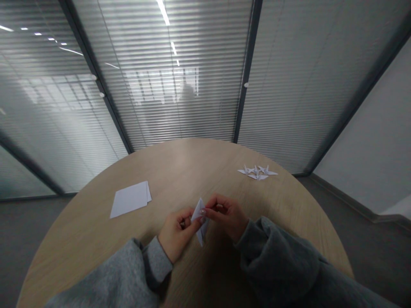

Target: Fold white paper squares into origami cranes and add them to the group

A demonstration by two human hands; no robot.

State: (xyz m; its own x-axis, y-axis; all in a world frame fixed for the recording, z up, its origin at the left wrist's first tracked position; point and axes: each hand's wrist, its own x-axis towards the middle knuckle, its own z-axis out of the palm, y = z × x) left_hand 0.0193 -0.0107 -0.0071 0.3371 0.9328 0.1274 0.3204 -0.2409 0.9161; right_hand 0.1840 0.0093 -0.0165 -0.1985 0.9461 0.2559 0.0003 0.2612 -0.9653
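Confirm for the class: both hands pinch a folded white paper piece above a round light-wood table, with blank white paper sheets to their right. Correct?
No: the blank white paper sheets lie to the left, as the head view shows; the left hand and right hand do pinch the folded paper piece above the round table.

Dim grey room light, with bright streaks of glare high in the glass.

Strip lights (163, 12) reflect as hard white lines in the glass partition (180, 85), and its slatted blinds (205, 107) glow palest near the centre. The wide lens bows the dark frames (93, 72) toward the edges and stretches the round surface (192, 162). A soft shadow (205, 273) falls on the surface under my left hand (178, 235) and right hand (226, 216), and the folded paper (201, 222) between them looks slightly soft. A blocky pixelated patch (188, 91) blurs one spot in the glass.
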